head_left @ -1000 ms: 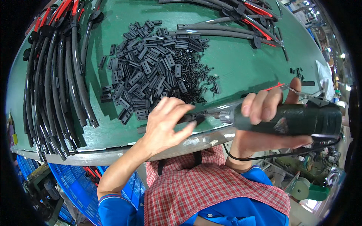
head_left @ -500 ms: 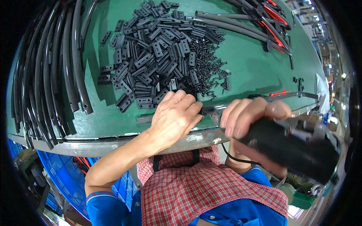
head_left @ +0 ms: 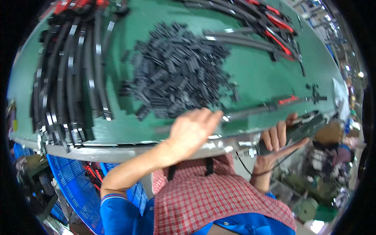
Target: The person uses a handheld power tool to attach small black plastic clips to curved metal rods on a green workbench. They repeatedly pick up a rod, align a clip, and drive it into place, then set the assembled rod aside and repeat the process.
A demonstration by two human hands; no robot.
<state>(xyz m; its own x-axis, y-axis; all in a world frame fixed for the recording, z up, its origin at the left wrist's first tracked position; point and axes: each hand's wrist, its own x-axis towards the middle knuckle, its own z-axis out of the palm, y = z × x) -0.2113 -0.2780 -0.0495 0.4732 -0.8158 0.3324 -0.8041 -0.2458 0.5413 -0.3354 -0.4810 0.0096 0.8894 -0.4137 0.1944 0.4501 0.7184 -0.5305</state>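
My left hand (head_left: 192,133) hovers over the front edge of the green table (head_left: 254,74), its back up and fingers stretched out. Its fingertips are by the shiny near end of a long black curved strip (head_left: 254,111) with a red piece on it. It holds nothing that I can see. My right hand (head_left: 274,147) is lower, off the table's front right edge, and holds a dark power screwdriver (head_left: 303,127) in its palm, with a cord hanging below. A pile of small black clips (head_left: 176,74) lies just beyond my left hand.
Several long black curved strips (head_left: 70,82) lie side by side at the table's left. More strips with red parts (head_left: 270,23) lie at the far right. A blue crate (head_left: 74,180) stands under the table's left front. Clutter fills the floor at right.
My right hand has dropped the screwdriver from the strip's end down and right, below the table edge. My left hand has let go of the strip and straightened its fingers.
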